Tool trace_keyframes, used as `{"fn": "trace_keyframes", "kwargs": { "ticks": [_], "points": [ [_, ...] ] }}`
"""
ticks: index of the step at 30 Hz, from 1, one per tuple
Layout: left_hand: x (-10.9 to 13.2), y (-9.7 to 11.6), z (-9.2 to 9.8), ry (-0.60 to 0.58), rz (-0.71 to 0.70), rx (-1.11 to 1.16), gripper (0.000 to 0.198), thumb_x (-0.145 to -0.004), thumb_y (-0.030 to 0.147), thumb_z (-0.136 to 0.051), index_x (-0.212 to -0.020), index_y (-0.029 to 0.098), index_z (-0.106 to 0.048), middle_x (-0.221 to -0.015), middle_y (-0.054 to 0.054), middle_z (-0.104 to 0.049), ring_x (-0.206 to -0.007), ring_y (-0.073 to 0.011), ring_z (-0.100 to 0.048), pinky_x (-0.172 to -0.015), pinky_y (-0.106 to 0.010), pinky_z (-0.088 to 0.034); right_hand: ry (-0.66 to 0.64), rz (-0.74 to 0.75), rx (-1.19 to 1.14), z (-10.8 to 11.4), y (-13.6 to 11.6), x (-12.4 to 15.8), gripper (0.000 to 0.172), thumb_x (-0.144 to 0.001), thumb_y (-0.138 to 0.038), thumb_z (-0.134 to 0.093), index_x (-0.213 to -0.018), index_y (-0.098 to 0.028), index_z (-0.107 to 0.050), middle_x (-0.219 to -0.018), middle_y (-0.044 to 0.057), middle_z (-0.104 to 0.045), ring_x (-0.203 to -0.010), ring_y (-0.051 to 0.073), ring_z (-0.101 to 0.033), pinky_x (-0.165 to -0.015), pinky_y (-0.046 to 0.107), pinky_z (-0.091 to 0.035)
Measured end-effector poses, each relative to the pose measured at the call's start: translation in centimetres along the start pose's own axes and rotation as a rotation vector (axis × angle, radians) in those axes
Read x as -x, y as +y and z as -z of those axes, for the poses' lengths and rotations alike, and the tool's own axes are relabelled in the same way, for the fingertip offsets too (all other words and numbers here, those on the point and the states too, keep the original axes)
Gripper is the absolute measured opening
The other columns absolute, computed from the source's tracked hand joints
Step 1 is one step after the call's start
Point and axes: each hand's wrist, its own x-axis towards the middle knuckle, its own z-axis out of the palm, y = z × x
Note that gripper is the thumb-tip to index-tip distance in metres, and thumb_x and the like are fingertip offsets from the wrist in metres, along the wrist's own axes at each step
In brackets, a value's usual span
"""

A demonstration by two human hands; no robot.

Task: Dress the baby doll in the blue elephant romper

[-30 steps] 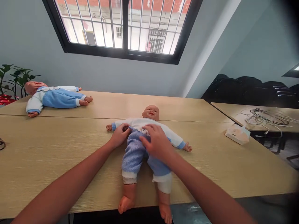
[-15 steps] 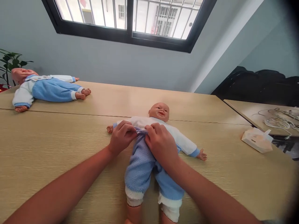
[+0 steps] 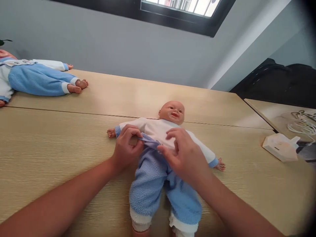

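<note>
A baby doll (image 3: 172, 112) lies on its back on the table, wearing a white top with blue cuffs. Its blue fleece trousers (image 3: 148, 179) end in white cuffs at the shins. At the doll's waist, my left hand (image 3: 127, 144) pinches the folded upper edge of the trousers between thumb and fingers. My right hand (image 3: 186, 153) is over the other side of the waist with thumb and fingers apart. Its thumb is close to the fabric edge; whether it touches is hard to tell.
Another doll (image 3: 39, 79) in blue and white clothes lies at the far left of the wooden table (image 3: 61, 148). A tissue box (image 3: 280, 147) stands on the right. White cables (image 3: 302, 126) lie on a second table. Behind is a wall with a window (image 3: 177, 10).
My right hand has let go of the trousers' edge and spread its fingers. My left hand still pinches the fabric. The view has tilted down and come closer.
</note>
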Motion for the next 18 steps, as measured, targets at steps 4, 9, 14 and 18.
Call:
{"fn": "trace_keyframes", "kwargs": {
  "ticks": [4, 9, 14, 18],
  "points": [
    [0.2, -0.2, 0.0, -0.001, 0.008, 0.027, 0.026, -0.079, 0.0, -0.06, -0.093, 0.022, -0.056, -0.092, -0.001, -0.06, -0.089, -0.0173, -0.061, -0.082, -0.032, -0.052, -0.189, -0.047, -0.022, 0.6, -0.2, -1.1, 0.031, -0.094, -0.033, -0.075, -0.12, -0.021, -0.063, -0.095, 0.003, -0.068, -0.086, 0.024, -0.063, -0.072, 0.036, -0.046],
    [0.2, 0.0, 0.1, -0.007, 0.003, 0.05, 0.027, -0.079, 0.0, -0.061, -0.093, 0.022, -0.055, -0.097, -0.002, -0.06, -0.094, -0.019, -0.062, -0.087, -0.035, -0.052, -0.216, -0.022, -0.015, 0.6, -0.8, -1.5, 0.019, -0.085, -0.011, -0.072, -0.09, -0.021, -0.056, -0.096, 0.005, -0.063, -0.094, 0.025, -0.059, -0.077, 0.035, -0.044],
    [0.3, 0.0, 0.0, -0.093, 0.035, 0.161, 0.027, -0.082, 0.0, -0.059, -0.095, 0.023, -0.05, -0.107, -0.004, -0.067, -0.102, -0.0198, -0.066, -0.093, -0.036, -0.052, -0.172, -0.023, -0.058, -0.2, -0.7, -1.0, 0.024, -0.082, -0.004, -0.063, -0.088, -0.022, -0.049, -0.085, 0.0, -0.06, -0.079, 0.02, -0.058, -0.067, 0.031, -0.04],
    [0.7, -0.1, -0.1, -0.161, 0.113, 0.17, 0.027, -0.082, 0.002, -0.06, -0.095, 0.023, -0.05, -0.107, -0.003, -0.068, -0.101, -0.0195, -0.067, -0.092, -0.034, -0.051, -0.099, 0.065, -0.037, 0.2, -0.6, -0.7, 0.023, -0.084, -0.004, -0.06, -0.099, -0.021, -0.055, -0.095, 0.003, -0.065, -0.085, 0.02, -0.06, -0.072, 0.032, -0.043]
  ]
}}
